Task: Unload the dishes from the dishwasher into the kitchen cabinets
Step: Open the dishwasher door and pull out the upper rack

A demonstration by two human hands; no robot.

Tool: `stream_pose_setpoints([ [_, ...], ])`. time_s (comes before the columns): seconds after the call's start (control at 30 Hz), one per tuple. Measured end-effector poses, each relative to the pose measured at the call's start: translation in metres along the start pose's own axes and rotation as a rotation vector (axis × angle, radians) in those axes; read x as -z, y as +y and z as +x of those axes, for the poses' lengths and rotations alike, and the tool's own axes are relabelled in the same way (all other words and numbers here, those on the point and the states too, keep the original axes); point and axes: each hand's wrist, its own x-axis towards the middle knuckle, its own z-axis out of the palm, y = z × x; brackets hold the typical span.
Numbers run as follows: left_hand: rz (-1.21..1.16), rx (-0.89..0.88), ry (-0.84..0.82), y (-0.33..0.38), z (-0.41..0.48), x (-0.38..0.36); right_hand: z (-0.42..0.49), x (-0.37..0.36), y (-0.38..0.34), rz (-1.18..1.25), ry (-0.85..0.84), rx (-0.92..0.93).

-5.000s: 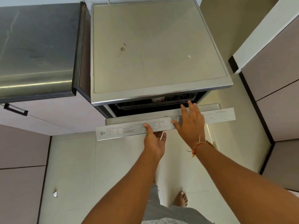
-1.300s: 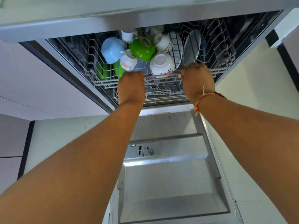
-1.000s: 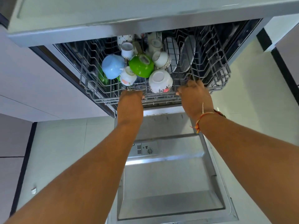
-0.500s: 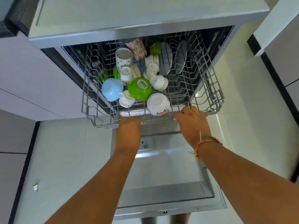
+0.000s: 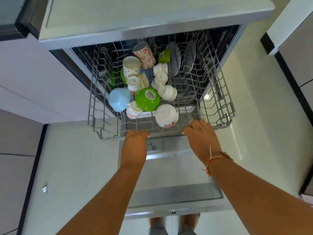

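Gripping rack (image 5: 108,137), left hand (image 5: 135,146), fingers hidden.

Fingers of left hand (image 5: 135,143) and right hand (image 5: 201,135) behind rack (image 5: 110,137) rim.

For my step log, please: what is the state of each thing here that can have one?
Dishwasher door: open, folded down flat.
Rack: pulled out, loaded.
Green bowl: upside down in the rack.
White bowl: upside down, near the front.
Left hand: grips the rack's front rim.
Right hand: grips the rack's front rim.
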Motion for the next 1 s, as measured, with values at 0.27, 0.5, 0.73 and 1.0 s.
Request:
stream_pose_setpoints([
  [0.27, -0.014, 0.026, -0.026, 0.008, -0.038, -0.004, -0.034, 0.009, -0.005, -0.023, -0.078, 0.022],
  [0.5, -0.015, 0.001, 0.004, 0.003, -0.055, -0.003, -0.053, 0.013, -0.013, 0.014, -0.121, 0.017],
  [0.73, -0.005, 0.007, -0.018, 0.002, -0.065, -0.004, -0.062, 0.012, -0.014, -0.01, -0.171, 0.03],
  [1.0, 0.013, 0.031, -0.099, 0.001, -0.064, -0.004, -0.061, 0.019, -0.022, -0.025, -0.286, -0.021],
])
